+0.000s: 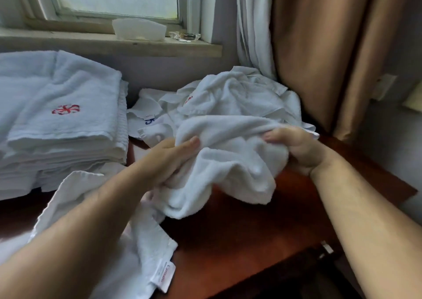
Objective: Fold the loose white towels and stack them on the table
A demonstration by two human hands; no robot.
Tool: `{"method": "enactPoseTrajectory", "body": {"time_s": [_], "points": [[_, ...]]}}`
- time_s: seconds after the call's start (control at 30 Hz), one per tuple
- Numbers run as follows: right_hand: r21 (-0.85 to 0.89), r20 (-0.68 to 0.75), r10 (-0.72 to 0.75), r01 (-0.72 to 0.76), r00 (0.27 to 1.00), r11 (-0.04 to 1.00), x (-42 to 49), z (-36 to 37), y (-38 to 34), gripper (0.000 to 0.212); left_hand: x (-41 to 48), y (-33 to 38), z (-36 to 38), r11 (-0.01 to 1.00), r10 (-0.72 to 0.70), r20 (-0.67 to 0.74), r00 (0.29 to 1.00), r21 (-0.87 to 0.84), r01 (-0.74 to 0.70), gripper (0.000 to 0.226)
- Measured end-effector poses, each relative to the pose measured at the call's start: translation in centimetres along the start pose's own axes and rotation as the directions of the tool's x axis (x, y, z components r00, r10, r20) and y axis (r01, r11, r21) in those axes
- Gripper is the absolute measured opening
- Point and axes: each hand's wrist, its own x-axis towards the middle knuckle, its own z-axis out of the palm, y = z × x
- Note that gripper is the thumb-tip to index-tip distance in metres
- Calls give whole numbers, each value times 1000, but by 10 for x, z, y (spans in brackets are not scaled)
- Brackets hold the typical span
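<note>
Partway done: the folded stack (64, 120) sits on the surface (239, 241). Right of it, the left hand (169, 159) and right hand (294, 147) both clutch one crumpled towel (228, 161) — a loose heap (239, 97) further right awaits folding.

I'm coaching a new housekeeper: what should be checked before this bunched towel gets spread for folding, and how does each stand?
1. Left hand and right hand both grip the held towel: ok.
2. Its corners located: cannot tell, bunched.
3. Bare table in front: ok.
4. Free of the loose pile behind: cannot tell.
5. Folded stack level: ok.
6. Labelled towel clear of the workspace: not ok.
</note>
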Motion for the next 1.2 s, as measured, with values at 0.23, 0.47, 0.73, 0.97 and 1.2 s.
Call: {"method": "enactPoseTrajectory", "body": {"time_s": [0.23, 0.47, 0.73, 0.97, 1.2], "points": [[24, 28, -47, 46, 999, 999, -41, -20, -39, 35, 9, 54, 17, 990, 140, -91, 986, 12, -140, 43], [-463, -339, -145, -31, 930, 886, -51, -40, -68, 47, 37, 72, 27, 864, 283, -282, 917, 491, -116, 16], [-753, -658, -431, -533, 618, 385, -38, -33, 8, 24, 14, 41, 95, 522, 232, -95, 968, 852, -42, 31], [-825, -353, 48, -336, 934, 454, -53, -14, 77, 53, 7, -13, 104, 411, -157, 57, 986, 912, 12, 58], [-481, -861, -45, -782, 507, 397, -85, -50, 78, 71, 25, -34, 85, 465, -241, 95, 966, 885, 29, 73]]}}
